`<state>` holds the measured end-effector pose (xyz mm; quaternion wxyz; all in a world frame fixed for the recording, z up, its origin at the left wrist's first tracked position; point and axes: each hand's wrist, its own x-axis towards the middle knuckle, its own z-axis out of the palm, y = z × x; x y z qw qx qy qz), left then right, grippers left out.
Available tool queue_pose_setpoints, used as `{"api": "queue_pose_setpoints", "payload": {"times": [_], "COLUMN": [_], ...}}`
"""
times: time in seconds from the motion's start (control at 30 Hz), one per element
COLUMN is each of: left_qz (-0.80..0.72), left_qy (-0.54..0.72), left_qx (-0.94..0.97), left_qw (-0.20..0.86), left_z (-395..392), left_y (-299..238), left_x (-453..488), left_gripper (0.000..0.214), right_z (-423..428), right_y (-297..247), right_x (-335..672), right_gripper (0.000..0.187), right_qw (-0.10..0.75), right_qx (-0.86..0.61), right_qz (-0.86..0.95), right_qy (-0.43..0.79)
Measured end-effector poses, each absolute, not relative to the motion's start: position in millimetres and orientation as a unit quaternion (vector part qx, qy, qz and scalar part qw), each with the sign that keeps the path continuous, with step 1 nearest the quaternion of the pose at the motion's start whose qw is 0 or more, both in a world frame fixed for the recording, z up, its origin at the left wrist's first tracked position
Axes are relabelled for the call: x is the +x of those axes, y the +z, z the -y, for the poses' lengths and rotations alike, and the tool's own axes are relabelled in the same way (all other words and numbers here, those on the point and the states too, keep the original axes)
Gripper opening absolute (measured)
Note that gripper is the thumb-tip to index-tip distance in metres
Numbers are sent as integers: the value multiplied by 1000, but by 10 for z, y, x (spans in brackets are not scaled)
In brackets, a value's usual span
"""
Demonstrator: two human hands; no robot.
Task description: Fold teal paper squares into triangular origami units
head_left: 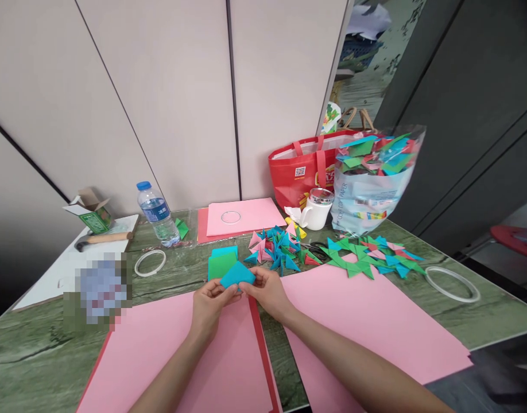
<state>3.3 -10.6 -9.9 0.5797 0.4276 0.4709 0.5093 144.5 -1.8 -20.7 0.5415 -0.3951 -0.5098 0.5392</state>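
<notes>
Both hands hold one folded piece of blue paper between them, above the far edge of the pink sheets. My left hand pinches its left side and lower edge. At the right corner, my right hand grips it between thumb and fingers. Just behind the folded paper lies a small stack of green paper squares with blue ones showing at the back. Farther right is a heap of folded paper pieces in blue, pink, red and green.
Star-shaped paper rings lie by a second pink stack. Behind stand a white mug, a red bag and a plastic bag of folded paper. Leftward are a water bottle, a white ring and a hammer.
</notes>
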Motion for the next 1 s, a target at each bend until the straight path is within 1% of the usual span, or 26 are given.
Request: {"api": "queue_pose_setpoints", "payload": {"times": [0.17, 0.27, 0.4, 0.5, 0.63, 0.77, 0.9, 1.0], "left_qz": [-448, -457, -470, -475, -472, -469, -476, -471], "left_qy": [466, 471, 476, 475, 463, 454, 453, 454], "left_qx": [464, 467, 464, 466, 464, 468, 475, 478], "left_qw": [606, 593, 581, 577, 590, 596, 585, 586], "left_z": [110, 110, 102, 95, 100, 111, 114, 109], "left_y": [-36, -49, -96, -112, -94, -72, -62, -50], "left_x": [17, 15, -1, -17, -13, 5, 14, 22], "left_gripper": [22, 19, 20, 21, 23, 23, 19, 19], "right_z": [16, 9, -2, -11, -12, -7, -4, -5], "right_y": [-213, -221, -225, -226, -240, -256, -238, -196], "right_x": [1460, 1455, 1459, 1478, 1492, 1499, 1511, 1510], "right_gripper": [19, 20, 20, 23, 29, 29, 27, 21], "right_qw": [541, 531, 507, 493, 490, 487, 492, 492], "right_qx": [-397, -390, -380, -367, -356, -342, -363, -377], "right_qz": [502, 510, 531, 543, 515, 498, 512, 529], "right_qy": [545, 553, 563, 572, 607, 631, 603, 580]}}
